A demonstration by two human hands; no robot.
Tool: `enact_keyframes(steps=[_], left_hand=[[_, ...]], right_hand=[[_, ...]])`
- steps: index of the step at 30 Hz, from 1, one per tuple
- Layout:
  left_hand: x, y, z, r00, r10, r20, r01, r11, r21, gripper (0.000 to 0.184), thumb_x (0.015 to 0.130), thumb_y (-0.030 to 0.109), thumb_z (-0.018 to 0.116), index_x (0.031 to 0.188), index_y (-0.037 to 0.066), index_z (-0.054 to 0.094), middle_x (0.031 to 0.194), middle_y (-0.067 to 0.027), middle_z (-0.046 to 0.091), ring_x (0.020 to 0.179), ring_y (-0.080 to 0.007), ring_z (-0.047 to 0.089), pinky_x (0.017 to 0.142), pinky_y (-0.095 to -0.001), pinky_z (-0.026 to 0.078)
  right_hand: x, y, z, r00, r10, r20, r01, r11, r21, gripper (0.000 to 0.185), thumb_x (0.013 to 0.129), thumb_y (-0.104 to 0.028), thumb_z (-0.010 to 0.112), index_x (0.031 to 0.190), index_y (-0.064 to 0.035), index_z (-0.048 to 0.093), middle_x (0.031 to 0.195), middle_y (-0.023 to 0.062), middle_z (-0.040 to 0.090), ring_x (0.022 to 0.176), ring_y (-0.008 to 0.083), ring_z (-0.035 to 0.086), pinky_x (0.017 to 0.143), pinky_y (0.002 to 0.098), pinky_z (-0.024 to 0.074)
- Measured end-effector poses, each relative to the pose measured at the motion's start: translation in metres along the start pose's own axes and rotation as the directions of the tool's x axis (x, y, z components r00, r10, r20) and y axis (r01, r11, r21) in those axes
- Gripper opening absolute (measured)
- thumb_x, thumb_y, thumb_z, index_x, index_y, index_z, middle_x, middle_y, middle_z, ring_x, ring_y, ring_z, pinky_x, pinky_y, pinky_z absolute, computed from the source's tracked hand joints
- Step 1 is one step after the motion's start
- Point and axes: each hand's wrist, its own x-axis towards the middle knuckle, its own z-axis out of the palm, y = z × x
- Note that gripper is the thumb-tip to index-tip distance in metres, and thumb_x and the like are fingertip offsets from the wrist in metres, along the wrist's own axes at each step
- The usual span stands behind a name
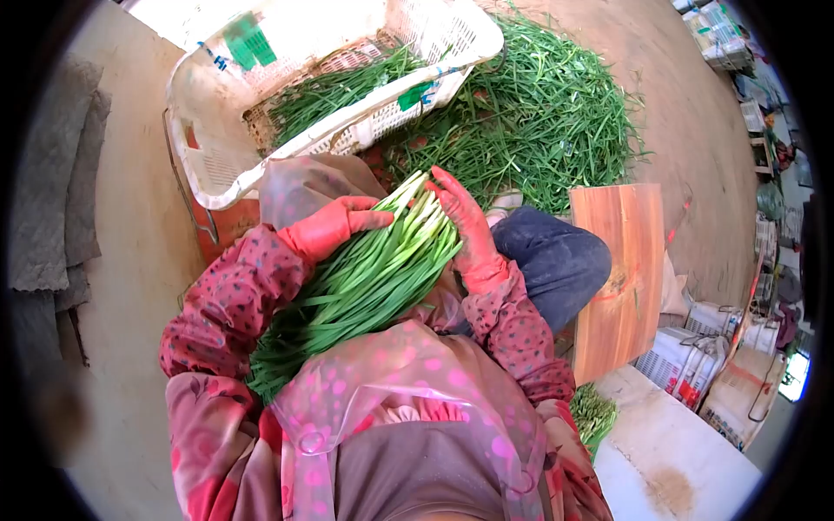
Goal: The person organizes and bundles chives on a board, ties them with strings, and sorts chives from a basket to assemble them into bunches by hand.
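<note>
A thick bunch of garlic chives (369, 282) lies across my lap, its pale stem ends (421, 204) pointing up and away and its green leaves spreading toward my left elbow. My left hand (334, 227), in a red rubber glove, grips the bunch from the left, fingers reaching over the stems just below the pale ends. On the other side my right hand (466, 230), also in a red glove, cups the stem ends, with its fingers fairly straight along them. Between them the two hands hold the bunch; the undersides of both hands are hidden.
Ahead stands a white plastic crate (339, 130) with more chives inside. Beside it a large heap of loose chives (547, 113) covers the floor. A wooden board (617, 278) is right of my knee, near another green bundle (593, 417). Grey cloths (52, 174) hang at left.
</note>
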Motion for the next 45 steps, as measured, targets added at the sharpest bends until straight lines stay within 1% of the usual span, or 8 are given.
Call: enact_keyframes(steps=[7, 11, 13, 17, 19, 21, 33, 45], left_hand=[[0.013, 0.009, -0.005, 0.984, -0.089, 0.156, 0.039, 0.953, 0.300, 0.036, 0.089, 0.032, 0.063, 0.105, -0.001, 0.065, 0.089, -0.0031, 0.067, 0.075, -0.0093, 0.062, 0.069, -0.0265, 0.051], [-0.014, 0.031, 0.019, 0.935, 0.336, -0.116, -0.147, 0.663, 0.734, 0.032, 0.087, 0.027, 0.064, 0.106, 0.001, 0.064, 0.103, -0.0119, 0.065, 0.097, -0.0211, 0.061, 0.084, -0.0348, 0.049], [-0.020, 0.024, 0.028, 0.568, 0.719, 0.400, -0.708, 0.179, 0.683, 0.027, 0.083, 0.017, 0.065, 0.106, 0.003, 0.064, 0.115, -0.0142, 0.061, 0.110, -0.0287, 0.057, 0.093, -0.0398, 0.045], [-0.007, 0.012, 0.026, 0.552, 0.639, 0.536, -0.685, -0.019, 0.728, 0.025, 0.082, 0.016, 0.068, 0.105, 0.006, 0.065, 0.121, -0.0152, 0.058, 0.115, -0.0336, 0.053, 0.097, -0.0421, 0.042], [-0.004, 0.011, 0.026, 0.506, 0.712, 0.487, -0.764, 0.107, 0.637, 0.022, 0.085, 0.020, 0.067, 0.100, 0.004, 0.065, 0.112, -0.0125, 0.063, 0.108, -0.0272, 0.058, 0.092, -0.0376, 0.046], [-0.010, 0.015, 0.025, 0.866, 0.478, 0.148, -0.500, 0.837, 0.224, 0.021, 0.090, 0.021, 0.063, 0.098, 0.002, 0.064, 0.100, -0.0086, 0.066, 0.094, -0.0183, 0.062, 0.085, -0.0310, 0.048], [-0.049, 0.012, -0.040, 0.952, 0.185, 0.243, -0.294, 0.770, 0.566, 0.011, 0.090, 0.015, 0.062, 0.093, 0.005, 0.061, 0.085, -0.0059, 0.066, 0.060, -0.0101, 0.055, 0.057, -0.0244, 0.046], [-0.079, 0.042, -0.072, 0.623, 0.766, -0.158, -0.782, 0.608, -0.134, 0.020, 0.096, 0.021, 0.050, 0.098, 0.005, 0.062, 0.054, 0.0061, 0.030, 0.050, -0.0094, 0.037, 0.067, -0.0325, 0.048]], right_hand=[[0.006, -0.012, 0.006, 0.976, 0.188, 0.111, -0.183, 0.982, -0.057, 0.044, 0.086, -0.016, 0.066, 0.125, -0.0019, 0.051, 0.107, 0.0136, 0.063, 0.092, 0.0206, 0.064, 0.082, 0.0337, 0.0524], [0.004, -0.007, 0.006, 0.984, 0.161, -0.073, -0.164, 0.986, -0.036, 0.017, 0.087, -0.008, 0.062, 0.102, -0.0011, 0.058, 0.099, 0.0116, 0.066, 0.084, 0.0152, 0.064, 0.076, 0.0276, 0.0527], [0.007, -0.003, 0.001, 0.986, 0.158, -0.059, -0.161, 0.986, -0.049, 0.018, 0.087, -0.007, 0.062, 0.103, 0.0003, 0.058, 0.100, 0.0118, 0.067, 0.085, 0.0153, 0.064, 0.077, 0.0273, 0.0523], [0.012, 0.000, 0.008, 0.992, 0.090, -0.089, -0.096, 0.993, -0.064, 0.017, 0.088, -0.008, 0.061, 0.101, 0.0018, 0.058, 0.101, 0.0108, 0.067, 0.087, 0.0146, 0.063, 0.080, 0.0253, 0.0509], [0.011, -0.002, 0.013, 0.983, 0.115, -0.141, -0.128, 0.988, -0.087, 0.015, 0.088, -0.008, 0.061, 0.100, 0.0011, 0.059, 0.100, 0.0111, 0.067, 0.086, 0.0143, 0.063, 0.078, 0.0257, 0.0516], [0.005, -0.009, 0.017, 0.980, 0.124, -0.153, -0.141, 0.985, -0.102, 0.015, 0.087, -0.008, 0.063, 0.099, 0.0000, 0.059, 0.096, 0.0101, 0.067, 0.081, 0.0137, 0.063, 0.073, 0.0258, 0.0524], [0.008, -0.095, 0.009, 0.977, -0.146, -0.152, 0.095, 0.948, -0.303, 0.015, 0.085, -0.010, 0.064, 0.094, 0.0020, 0.061, 0.082, 0.0110, 0.067, 0.071, 0.0174, 0.063, 0.066, 0.0289, 0.0520], [-0.024, -0.090, 0.011, 0.953, -0.300, 0.038, 0.298, 0.915, -0.273, 0.018, 0.083, -0.013, 0.064, 0.094, -0.0008, 0.057, 0.086, 0.0119, 0.063, 0.078, 0.0176, 0.061, 0.074, 0.0298, 0.0500]])
